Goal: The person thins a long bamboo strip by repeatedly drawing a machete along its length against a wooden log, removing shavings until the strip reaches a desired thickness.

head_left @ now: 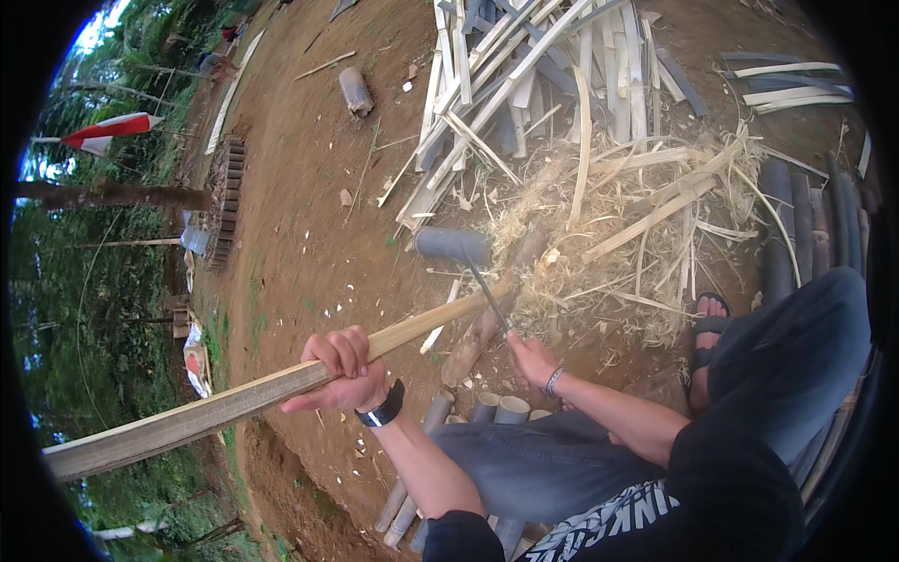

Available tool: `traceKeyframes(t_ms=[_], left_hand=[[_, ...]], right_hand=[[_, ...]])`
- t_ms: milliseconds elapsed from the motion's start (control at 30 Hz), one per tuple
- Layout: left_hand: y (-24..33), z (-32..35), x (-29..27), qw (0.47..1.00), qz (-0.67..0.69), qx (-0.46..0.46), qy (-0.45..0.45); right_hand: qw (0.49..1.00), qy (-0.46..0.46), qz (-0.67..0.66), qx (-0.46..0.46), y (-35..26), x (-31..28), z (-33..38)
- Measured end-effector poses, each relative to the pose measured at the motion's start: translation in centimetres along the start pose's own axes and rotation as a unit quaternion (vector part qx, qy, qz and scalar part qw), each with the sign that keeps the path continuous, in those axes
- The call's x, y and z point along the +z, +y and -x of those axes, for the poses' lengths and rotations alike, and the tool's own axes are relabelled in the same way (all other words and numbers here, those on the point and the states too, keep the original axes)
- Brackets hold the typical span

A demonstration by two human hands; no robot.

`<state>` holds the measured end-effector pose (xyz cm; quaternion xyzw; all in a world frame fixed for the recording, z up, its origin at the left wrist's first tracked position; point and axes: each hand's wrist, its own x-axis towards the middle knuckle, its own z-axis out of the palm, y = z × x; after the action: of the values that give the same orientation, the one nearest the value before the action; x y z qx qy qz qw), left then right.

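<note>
My left hand [342, 370], a dark band on its wrist, is wrapped round a long split bamboo strip [206, 409]. The strip slants from the lower left edge up to the middle of the view. In my right hand [534, 361] is the handle of a long dark-bladed knife [487, 290]. Its blade crosses the strip near the far end; whether it touches is not clear. Under that end lies a wooden log [468, 351], partly hidden by the strip and blade. Pale curled bamboo shavings [637, 281] cover the ground just beyond my right hand.
A heap of split bamboo strips [524, 80] lies ahead, with more strips [796, 84] at far right. One bamboo section [453, 245] rests left of the shavings; another piece [355, 92] lies farther off. Bamboo poles [801, 220] flank my leg, and cut tubes [511, 410] lie below.
</note>
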<state>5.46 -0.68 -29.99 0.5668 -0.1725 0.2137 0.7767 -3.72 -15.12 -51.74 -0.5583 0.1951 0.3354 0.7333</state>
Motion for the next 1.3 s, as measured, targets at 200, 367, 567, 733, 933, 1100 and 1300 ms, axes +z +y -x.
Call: traceKeyframes(t_ms=[200, 367, 567, 733, 933, 1100, 1300], left_hand=[[-0.5, 0.3, 0.2, 1.000, 0.007, -0.008, -0.020], [-0.5, 0.0, 0.6, 1.000, 0.015, -0.006, -0.021], [-0.6, 0.1, -0.1, 1.000, 0.005, -0.009, -0.007], [-0.6, -0.1, 0.7, 1.000, -0.016, -0.003, -0.016], [-0.7, -0.6, -0.3, 0.998, -0.045, 0.004, 0.052], [-0.6, -0.8, -1.2, 0.994, -0.039, 0.009, 0.106], [-1.3, -1.5, -0.7, 0.975, -0.119, 0.025, 0.187]], right_hand=[[0.986, -0.079, 0.035, -0.142, -1.9, 0.6, 2.3], [1.000, -0.007, -0.003, -0.002, 0.5, -0.9, 0.1], [0.978, -0.026, 0.064, -0.195, 1.2, 0.6, -0.3], [0.999, 0.013, -0.008, 0.049, 4.1, -2.6, -2.5], [0.988, -0.007, 0.033, -0.149, 4.3, 0.5, -0.8], [0.997, 0.017, -0.046, 0.065, 3.8, -0.8, -3.5], [0.990, 0.047, 0.102, -0.088, 7.1, -0.9, -4.7]])
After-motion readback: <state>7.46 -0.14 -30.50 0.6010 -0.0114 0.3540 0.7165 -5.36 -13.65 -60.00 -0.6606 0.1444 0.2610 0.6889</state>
